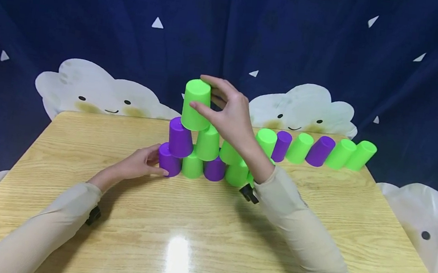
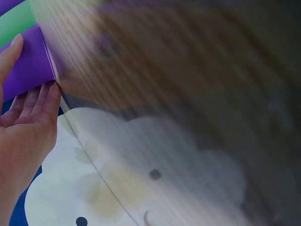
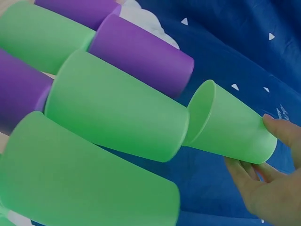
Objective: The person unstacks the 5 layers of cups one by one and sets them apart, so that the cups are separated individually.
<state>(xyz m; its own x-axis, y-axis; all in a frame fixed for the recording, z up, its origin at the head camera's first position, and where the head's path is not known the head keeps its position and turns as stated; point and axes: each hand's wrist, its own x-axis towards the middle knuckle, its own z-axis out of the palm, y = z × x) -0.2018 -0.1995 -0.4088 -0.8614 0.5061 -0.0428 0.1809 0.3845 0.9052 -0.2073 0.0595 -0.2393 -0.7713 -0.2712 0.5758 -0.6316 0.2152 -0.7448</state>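
My right hand (image 1: 229, 113) pinches an upside-down green cup (image 1: 195, 107) between thumb and fingers, high at the left part of a cup stack. In the right wrist view, the held cup's open rim is close to the base of an upper-row green cup (image 3: 117, 106). An upper-row purple cup (image 1: 180, 137) and green cup (image 1: 207, 144) stand below it. My left hand (image 1: 139, 162) holds the bottom-left purple cup (image 1: 169, 161) near its rim, thumb in front and fingers behind. The right forearm hides part of the stack's right side.
The bottom row goes on rightward with a green cup (image 1: 192, 166), a purple cup (image 1: 215, 168) and more green. Toward the back right, a line of upside-down green and purple cups (image 1: 320, 151) stands on the wooden table (image 1: 129, 243). A dark blue curtain (image 1: 231, 30) hangs behind.
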